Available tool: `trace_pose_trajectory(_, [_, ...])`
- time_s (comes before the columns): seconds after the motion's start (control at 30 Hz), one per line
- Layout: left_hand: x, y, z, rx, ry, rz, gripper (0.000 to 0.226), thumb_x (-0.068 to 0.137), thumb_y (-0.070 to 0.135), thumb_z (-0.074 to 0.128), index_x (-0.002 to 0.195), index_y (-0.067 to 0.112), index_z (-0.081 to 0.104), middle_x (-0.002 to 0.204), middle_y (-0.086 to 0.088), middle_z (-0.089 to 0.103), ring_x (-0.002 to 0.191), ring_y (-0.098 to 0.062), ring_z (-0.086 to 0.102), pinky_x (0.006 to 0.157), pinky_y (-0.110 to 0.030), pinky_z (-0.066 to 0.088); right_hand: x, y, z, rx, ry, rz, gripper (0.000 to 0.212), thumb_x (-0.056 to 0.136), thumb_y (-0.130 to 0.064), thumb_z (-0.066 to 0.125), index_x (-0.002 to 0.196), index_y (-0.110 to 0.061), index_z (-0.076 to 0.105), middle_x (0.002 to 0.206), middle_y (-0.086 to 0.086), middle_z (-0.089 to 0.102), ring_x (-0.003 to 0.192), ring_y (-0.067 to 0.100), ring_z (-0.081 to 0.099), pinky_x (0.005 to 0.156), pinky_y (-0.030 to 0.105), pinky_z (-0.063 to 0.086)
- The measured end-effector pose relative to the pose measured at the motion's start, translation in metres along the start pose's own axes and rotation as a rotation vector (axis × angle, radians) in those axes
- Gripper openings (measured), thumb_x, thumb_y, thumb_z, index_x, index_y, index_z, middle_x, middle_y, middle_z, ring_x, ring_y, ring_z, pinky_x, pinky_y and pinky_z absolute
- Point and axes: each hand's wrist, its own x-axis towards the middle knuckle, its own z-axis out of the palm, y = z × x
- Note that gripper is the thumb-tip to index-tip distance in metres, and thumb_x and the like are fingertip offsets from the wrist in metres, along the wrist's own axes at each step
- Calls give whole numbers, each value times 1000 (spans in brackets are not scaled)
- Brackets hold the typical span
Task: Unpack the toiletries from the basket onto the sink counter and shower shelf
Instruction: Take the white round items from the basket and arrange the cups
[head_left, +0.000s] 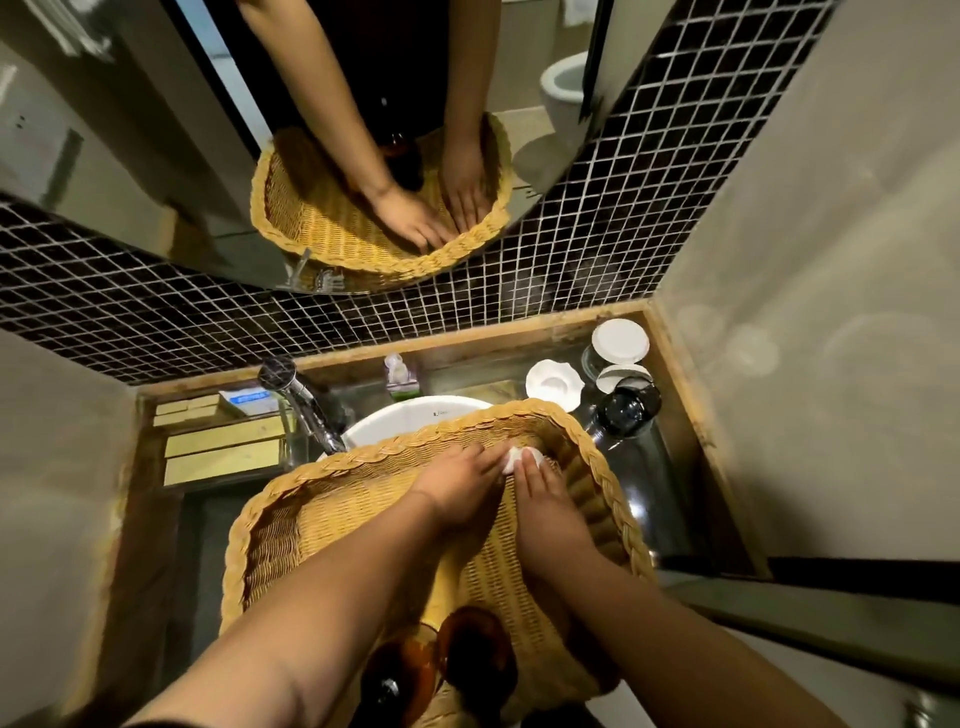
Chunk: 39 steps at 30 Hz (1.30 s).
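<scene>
At bottom centre, we note two brown bottles (441, 670) still in the basket (332, 525). Mid-frame, left hand (457, 488) and right hand (545, 504) fingers pinch one small white item (514, 460) together. Beyond, upper right, the table (670, 499) holds glasses (621, 353); unpacking looks nearly done.

Both bare forearms reach forward, left hand (457, 486) and right hand (545, 501) side by side, palms down, fingertips nearly meeting.
</scene>
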Motion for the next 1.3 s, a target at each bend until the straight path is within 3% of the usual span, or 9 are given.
trace_pose_trajectory(0.33, [-14,-3,28,69,-53,-65,55,104,35,33,155,14,28,165,-3,17,136,-29,36,106,-41,31,-24,-2,15,-84,-37,8,71,100,-13,36,155,-7,-9,164,11,-15,150,36,-10,120,47,1])
trace_pose_trajectory(0.53, [16,-1,25,141,-93,15,62,105,20,40,159,28,9,168,4,-4,150,-28,14,115,-46,27,-35,2,15,-107,-24,-9,64,102,-16,36,157,-9,4,165,10,-3,151,36,-1,120,50,10])
trace_pose_trajectory(0.63, [23,0,33,166,-127,23,49,107,24,34,156,21,23,165,-3,12,149,-33,14,112,-47,32,-40,2,13,-73,-12,3,56,102,-17,40,154,-11,21,164,8,11,148,39,13,113,51,29])
trace_pose_trajectory(0.7, [18,-2,41,149,-87,26,45,106,24,36,151,16,31,158,-6,26,145,-34,21,106,-47,39,-41,3,10,-61,48,-5,41,99,-15,44,140,-11,42,150,9,33,134,36,36,93,41,46])
trace_pose_trajectory(0.77, [6,-3,44,131,-67,23,44,105,24,38,148,15,35,151,-6,33,140,-33,27,102,-45,41,-38,3,3,-84,80,-29,34,97,-16,48,131,-13,47,137,9,44,120,29,44,81,36,47])
trace_pose_trajectory(0.9, [-20,-12,47,94,-56,-68,43,103,26,42,145,20,38,145,-4,38,125,-28,39,94,-44,47,-29,8,-11,-18,-81,-11,64,101,-29,45,157,-19,14,163,11,11,141,34,25,96,42,46])
trace_pose_trajectory(0.97, [-32,-16,52,85,-64,-107,43,102,27,45,145,22,37,147,-4,36,125,-29,41,93,-44,46,-31,8,-11,7,-86,8,58,103,-27,42,155,-15,20,159,15,19,138,35,30,98,42,45])
trace_pose_trajectory(1.1, [-42,-16,65,68,-69,-152,45,102,29,46,145,24,34,149,-6,33,127,-33,40,88,-46,51,-39,8,5,-152,96,-128,40,98,-14,50,138,-10,44,132,16,47,116,30,46,79,33,52])
trace_pose_trajectory(1.3, [-41,-8,49,92,-101,-116,29,98,22,53,127,18,57,132,-7,45,112,-31,47,71,-43,55,-40,7,-7,-143,34,-113,34,100,-24,43,134,-19,42,132,14,41,116,31,40,81,37,45])
